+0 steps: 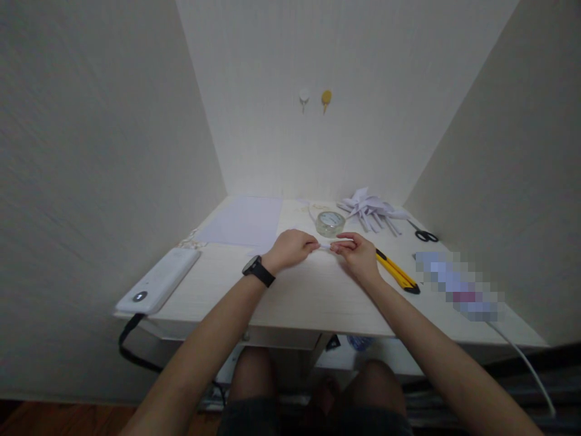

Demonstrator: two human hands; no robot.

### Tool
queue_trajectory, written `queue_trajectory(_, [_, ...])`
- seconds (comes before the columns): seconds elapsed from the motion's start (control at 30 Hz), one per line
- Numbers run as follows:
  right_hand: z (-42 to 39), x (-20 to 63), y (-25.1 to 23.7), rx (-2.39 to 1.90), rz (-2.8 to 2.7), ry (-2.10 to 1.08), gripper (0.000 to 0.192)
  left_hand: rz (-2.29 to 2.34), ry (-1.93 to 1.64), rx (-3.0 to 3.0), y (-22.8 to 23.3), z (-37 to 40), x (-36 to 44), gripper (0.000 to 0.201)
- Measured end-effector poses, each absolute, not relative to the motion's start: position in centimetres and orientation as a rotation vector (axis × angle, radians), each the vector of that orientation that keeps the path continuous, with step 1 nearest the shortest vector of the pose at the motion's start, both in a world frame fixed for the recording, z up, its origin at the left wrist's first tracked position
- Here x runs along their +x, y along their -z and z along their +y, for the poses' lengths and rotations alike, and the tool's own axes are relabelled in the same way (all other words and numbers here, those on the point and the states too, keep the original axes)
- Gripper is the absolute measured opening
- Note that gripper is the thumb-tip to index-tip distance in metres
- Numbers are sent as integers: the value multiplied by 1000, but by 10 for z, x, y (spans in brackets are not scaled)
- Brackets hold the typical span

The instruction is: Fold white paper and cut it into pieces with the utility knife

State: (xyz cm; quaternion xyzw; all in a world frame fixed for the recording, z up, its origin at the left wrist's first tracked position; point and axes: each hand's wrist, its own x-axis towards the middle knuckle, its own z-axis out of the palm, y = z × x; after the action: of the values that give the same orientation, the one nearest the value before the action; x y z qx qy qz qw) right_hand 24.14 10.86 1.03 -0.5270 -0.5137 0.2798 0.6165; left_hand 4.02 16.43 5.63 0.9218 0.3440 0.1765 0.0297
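My left hand [291, 248] and my right hand [357, 254] meet over the middle of the white desk [290, 297]. Both pinch the ends of a small white paper strip [325, 246] between fingertips. A black watch sits on my left wrist. Just behind the hands lies a roll of clear tape [330, 223]. A yellow utility knife [397, 272] lies right beside my right hand.
A white sheet of paper [242, 221] lies at the back left, a pile of folded white paper pieces [370, 209] at the back right, black scissors [423, 232] beyond them. A white power bank [158, 280] with a black cable sits at the left edge. Walls enclose three sides.
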Motion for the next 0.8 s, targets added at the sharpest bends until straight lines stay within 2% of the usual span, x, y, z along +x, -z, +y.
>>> queue_trajectory(0.1, [107,241,-9,-1324,-1324,-468,21,1094,-533,2879,-59,163,38,32])
queue_trajectory(0.27, [104,244,-8,-1500,-1587,-138,27,1099,-486,2991,-62,161,37,33])
queue_trajectory(0.4, [103,245,-8,-1581,-1691,64,23,1036,-529,3021,-63,161,37,33])
queue_trajectory(0.8, [101,246,-9,-1662,-1836,235,28,989,-604,3019,-58,163,38,34])
